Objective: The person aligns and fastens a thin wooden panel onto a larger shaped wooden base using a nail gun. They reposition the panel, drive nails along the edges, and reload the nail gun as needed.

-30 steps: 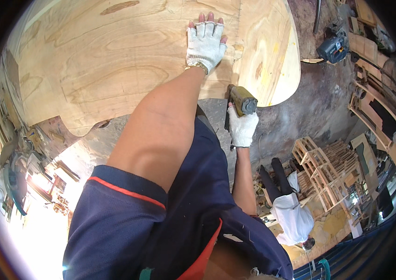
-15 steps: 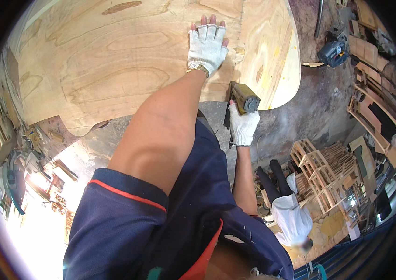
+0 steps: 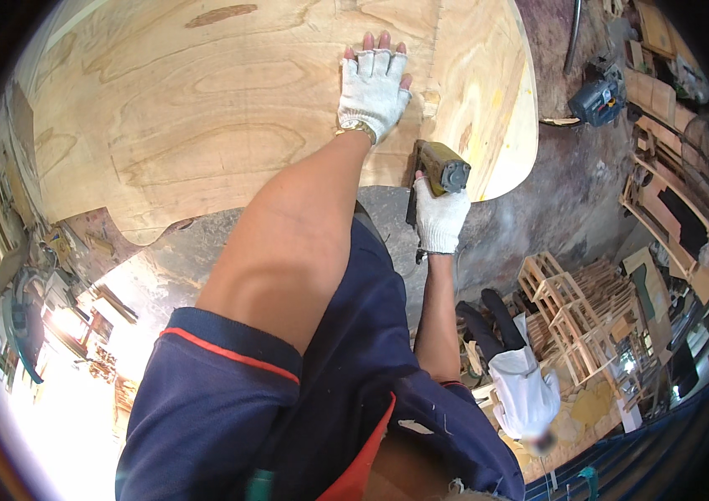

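Note:
A large plywood panel (image 3: 229, 108) with rounded corners and wavy grain fills the upper part of the view. My left hand (image 3: 374, 90), in a white fingerless glove, presses flat on it with the fingers stretched out. To its lower right, my gloved right hand (image 3: 440, 219) is wrapped round the handle of a pneumatic nail gun (image 3: 440, 165) with a worn yellow body. The gun's nose is over the panel's near edge; whether it touches the wood I cannot tell. A seam with small marks runs down the panel just right of my left hand.
A dark power tool (image 3: 597, 102) lies beyond the panel's right end. Wooden frames (image 3: 572, 321) are stacked at lower right, near a person in a white shirt (image 3: 524, 388). Wood pieces (image 3: 676, 188) lean along the right side. Scraps and equipment lie at the left.
My right hand and the nail gun have shifted very slightly to the right. My left hand stays pressed on the panel, almost unmoved.

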A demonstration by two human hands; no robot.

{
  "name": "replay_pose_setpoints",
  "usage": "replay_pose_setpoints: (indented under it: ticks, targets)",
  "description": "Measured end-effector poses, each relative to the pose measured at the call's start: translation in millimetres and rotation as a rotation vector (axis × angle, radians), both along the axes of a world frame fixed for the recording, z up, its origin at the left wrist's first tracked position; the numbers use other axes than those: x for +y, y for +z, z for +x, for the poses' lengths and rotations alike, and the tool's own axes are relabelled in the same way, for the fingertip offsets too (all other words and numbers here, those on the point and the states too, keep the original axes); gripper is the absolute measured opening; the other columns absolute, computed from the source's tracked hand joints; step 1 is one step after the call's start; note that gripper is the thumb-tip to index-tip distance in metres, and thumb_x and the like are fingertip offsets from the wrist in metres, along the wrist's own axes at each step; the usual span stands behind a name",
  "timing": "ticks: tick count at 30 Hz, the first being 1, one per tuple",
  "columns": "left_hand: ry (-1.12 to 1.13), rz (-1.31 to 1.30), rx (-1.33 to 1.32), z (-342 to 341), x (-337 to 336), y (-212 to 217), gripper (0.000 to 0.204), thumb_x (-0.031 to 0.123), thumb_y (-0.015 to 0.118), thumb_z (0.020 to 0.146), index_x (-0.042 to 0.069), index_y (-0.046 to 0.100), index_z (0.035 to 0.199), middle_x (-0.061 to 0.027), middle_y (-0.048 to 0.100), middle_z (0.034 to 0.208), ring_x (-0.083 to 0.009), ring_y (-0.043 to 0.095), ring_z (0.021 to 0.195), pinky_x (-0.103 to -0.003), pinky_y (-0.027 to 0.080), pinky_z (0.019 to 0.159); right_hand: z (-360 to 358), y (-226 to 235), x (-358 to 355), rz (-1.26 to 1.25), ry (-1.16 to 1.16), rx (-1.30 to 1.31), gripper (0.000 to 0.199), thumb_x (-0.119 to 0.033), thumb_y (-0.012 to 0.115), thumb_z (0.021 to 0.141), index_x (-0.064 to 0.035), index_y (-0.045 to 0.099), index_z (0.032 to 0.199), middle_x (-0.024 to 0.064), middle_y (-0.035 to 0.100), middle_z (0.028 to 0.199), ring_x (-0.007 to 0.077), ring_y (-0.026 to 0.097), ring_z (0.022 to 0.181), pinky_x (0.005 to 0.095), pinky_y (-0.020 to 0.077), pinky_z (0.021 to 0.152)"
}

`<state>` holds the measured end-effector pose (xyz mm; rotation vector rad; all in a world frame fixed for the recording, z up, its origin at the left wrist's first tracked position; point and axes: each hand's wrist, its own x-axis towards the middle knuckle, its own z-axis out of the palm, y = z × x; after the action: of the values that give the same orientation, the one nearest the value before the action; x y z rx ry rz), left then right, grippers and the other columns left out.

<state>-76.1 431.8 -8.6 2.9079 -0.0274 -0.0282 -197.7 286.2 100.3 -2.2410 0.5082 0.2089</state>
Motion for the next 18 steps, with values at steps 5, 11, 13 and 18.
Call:
replay_pose_setpoints:
  ticks: [5,11,13,18]
  targets:
    - [0.000,-0.053,-0.012,0,1,0,0.065,0.043,0.047,0.101,0.016,0.037,0.159,-0.0132,0.028,0.168,-0.0374,0.017,0.157,-0.060,0.009,0.124,9,6,0,0.011,-0.009,0.021,0.039,-0.014,0.081,0.085,0.0076,0.069,0.114,0.0198,0.076,0.106,0.0261,0.074,0.096,0.0365,0.0557,0.086]
    - [0.004,-0.059,-0.017,0,1,1,0.065,0.043,0.050,0.100,0.016,0.038,0.158,-0.0137,0.028,0.167,-0.0369,0.018,0.157,-0.060,0.010,0.124,23,5,2,-0.048,0.040,0.044,0.039,-0.016,0.081,0.086,0.0070,0.069,0.115,0.0197,0.076,0.105,0.0261,0.074,0.094,0.0363,0.0560,0.085]
    - [-0.002,-0.066,0.007,0,1,2,0.066,0.043,0.051,0.099,0.017,0.038,0.158,-0.0134,0.028,0.168,-0.0363,0.018,0.157,-0.060,0.010,0.124,26,8,1,-0.040,0.036,0.029,0.039,-0.016,0.081,0.086,0.0068,0.069,0.115,0.0197,0.076,0.105,0.0270,0.074,0.095,0.0366,0.0560,0.085]
    - [0.005,-0.089,0.008,0,1,4,0.066,0.043,0.053,0.098,0.018,0.039,0.158,-0.0124,0.029,0.168,-0.0360,0.018,0.157,-0.060,0.011,0.124,37,9,3,-0.006,0.010,0.059,0.040,-0.017,0.080,0.086,0.0066,0.069,0.116,0.0198,0.076,0.107,0.0283,0.074,0.098,0.0369,0.0557,0.087]
